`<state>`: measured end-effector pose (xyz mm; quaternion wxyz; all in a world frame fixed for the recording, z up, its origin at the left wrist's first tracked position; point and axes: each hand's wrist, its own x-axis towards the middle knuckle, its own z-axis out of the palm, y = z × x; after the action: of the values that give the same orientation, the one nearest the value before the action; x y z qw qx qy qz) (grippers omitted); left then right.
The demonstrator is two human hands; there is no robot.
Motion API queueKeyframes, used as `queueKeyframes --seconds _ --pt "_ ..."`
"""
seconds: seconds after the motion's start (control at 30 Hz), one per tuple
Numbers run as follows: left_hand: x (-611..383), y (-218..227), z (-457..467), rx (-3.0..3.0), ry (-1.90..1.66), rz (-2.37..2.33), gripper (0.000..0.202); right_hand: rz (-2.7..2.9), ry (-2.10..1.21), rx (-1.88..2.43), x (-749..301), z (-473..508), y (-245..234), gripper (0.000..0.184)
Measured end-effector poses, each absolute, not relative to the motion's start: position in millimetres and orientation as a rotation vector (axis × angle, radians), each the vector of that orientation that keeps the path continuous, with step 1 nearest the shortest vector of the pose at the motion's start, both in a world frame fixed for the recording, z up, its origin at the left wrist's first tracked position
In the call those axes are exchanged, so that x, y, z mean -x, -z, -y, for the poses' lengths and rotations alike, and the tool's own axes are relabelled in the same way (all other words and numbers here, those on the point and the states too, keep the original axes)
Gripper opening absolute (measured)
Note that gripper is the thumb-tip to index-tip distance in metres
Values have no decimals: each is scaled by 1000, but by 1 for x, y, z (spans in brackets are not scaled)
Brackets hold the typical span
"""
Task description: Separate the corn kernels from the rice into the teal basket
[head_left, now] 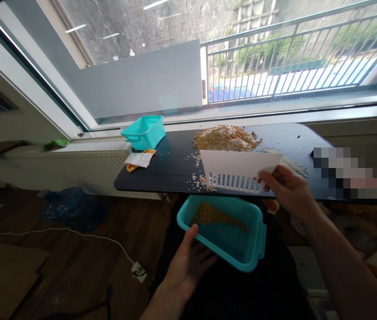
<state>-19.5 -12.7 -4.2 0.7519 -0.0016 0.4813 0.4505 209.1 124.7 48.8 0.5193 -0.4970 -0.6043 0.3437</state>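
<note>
My left hand [190, 262] supports a teal plastic tub [231, 255] below the table's front edge, thumb at its rim and fingers against the outer wall. Yellowish soybean-like beans [215, 216] lie along the tub's far left side. In my right hand [283, 184] is a white sheet with a row of slots [238, 162], pinched at its right end and tilted over the table's front part. Behind the sheet rises a pile of beans mixed with white grains [223, 135]. Loose white grains [193, 180] are scattered left of the sheet, and more grains [291, 164] lie to its right.
A second teal tub [146, 133] stands on the dark table [162, 171] at the back left, near a folded white paper on an orange cloth [140, 159]. The window and a radiator [85, 171] lie beyond. A cable with a power socket [138, 271] crosses the floor.
</note>
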Motion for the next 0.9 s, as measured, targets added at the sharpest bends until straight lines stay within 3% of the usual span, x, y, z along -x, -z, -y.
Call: queueKeyframes --seconds 0.9 --pt "23 9 13 -9 -978 -1022 61 1412 -807 1229 -215 -114 -57 28"
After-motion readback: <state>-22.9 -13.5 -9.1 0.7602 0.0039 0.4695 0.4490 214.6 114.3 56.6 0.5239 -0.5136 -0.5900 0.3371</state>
